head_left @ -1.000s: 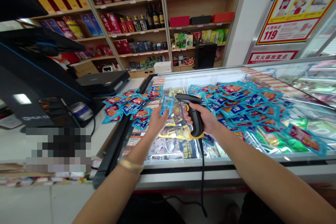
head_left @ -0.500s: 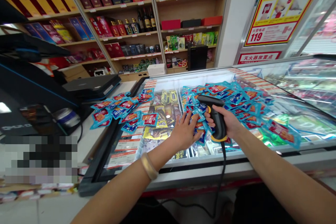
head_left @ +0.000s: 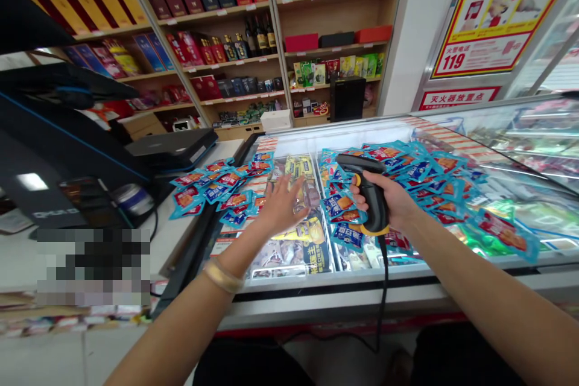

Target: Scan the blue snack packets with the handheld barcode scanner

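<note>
I watch through a single camera, worn on the person's head. It faces forward and down over the near rim of a freezer [head_left: 316,307], whose top fills the middle of the picture. The left hand [head_left: 284,206] and right hand [head_left: 394,200] reach in from below, seen from above and behind, at arm's length from my viewpoint. A black machine [head_left: 58,151] stands close, cut by the left edge. Farther off, shelves [head_left: 335,17] face me across the top, with a poster [head_left: 479,51] at upper right.
</note>
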{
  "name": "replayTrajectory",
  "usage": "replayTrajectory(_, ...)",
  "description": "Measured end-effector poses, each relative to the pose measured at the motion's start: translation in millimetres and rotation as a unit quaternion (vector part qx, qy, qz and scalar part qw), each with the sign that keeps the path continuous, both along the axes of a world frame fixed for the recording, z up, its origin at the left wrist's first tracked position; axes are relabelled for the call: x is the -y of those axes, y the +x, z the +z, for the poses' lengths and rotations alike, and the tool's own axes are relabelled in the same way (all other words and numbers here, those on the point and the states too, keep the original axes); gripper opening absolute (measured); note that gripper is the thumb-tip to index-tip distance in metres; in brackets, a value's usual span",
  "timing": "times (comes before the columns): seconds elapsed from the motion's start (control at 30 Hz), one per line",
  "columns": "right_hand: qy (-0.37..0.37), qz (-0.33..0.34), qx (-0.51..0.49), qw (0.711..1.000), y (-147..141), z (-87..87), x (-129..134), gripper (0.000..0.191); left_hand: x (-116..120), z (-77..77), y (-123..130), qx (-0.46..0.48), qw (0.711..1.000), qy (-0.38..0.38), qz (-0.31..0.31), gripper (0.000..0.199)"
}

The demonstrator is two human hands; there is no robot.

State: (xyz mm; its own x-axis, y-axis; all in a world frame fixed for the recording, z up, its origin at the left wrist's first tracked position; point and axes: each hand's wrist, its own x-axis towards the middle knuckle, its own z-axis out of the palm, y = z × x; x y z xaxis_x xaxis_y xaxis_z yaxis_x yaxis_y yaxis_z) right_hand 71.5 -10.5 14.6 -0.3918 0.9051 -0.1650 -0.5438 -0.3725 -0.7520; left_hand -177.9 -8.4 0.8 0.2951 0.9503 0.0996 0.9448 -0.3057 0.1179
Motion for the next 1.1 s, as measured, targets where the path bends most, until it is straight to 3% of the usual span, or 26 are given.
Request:
replayTrajectory(0.13,0.005,0.066,-0.011,0.998,-41,8.3,-11,0.018,-3,3.4,-55,-0.062,0.993,-0.096,0.027,0.08)
replayTrajectory(0.23,0.014,0.108,-0.014,0.994,-74,6.5,-20,0.018,0,-3.7,-79,-0.056,0.993,-0.101,-0.002,0.077)
replayTrajectory(0.4,-0.027,0.132,-0.006,0.991,-105,-16.0,-28,0.018,-2,-12.5,-85,0.003,1.0,-0.024,0.003,0.053)
replayTrajectory(0.53,-0.063,0.095,-0.016,0.993,-105,-34.1,-30,0.019,-18,-4.5,-79,0.127,0.986,0.003,0.104,0.028)
replayTrajectory(0.6,-0.069,0.085,-0.027,0.994,-102,-37.7,-30,0.018,-26,0.0,-72,0.272,0.948,0.032,0.162,0.014)
replayTrajectory(0.67,-0.072,0.08,-0.029,0.994,-101,-38.5,-30,0.017,-32,1.4,-63,0.419,0.886,0.05,0.19,0.013)
replayTrajectory(0.77,-0.072,0.081,-0.027,0.994,-101,-37.8,-29,0.016,-33,-2.1,-49,0.623,0.759,-0.008,0.187,0.016)
replayTrajectory(0.87,-0.061,0.093,-0.028,0.993,-101,-37.2,-28,0.017,-27,-6.2,-42,0.755,0.626,-0.09,0.174,0.015)
replayTrajectory(0.93,-0.051,0.104,-0.023,0.993,-101,-36.9,-27,0.018,-23,-6.6,-41,0.776,0.598,-0.102,0.171,0.014)
replayTrajectory(1.1,-0.044,0.131,0.003,0.99,-101,-35.2,-23,0.022,-23,-3.8,-41,0.786,0.588,-0.077,0.174,0.012)
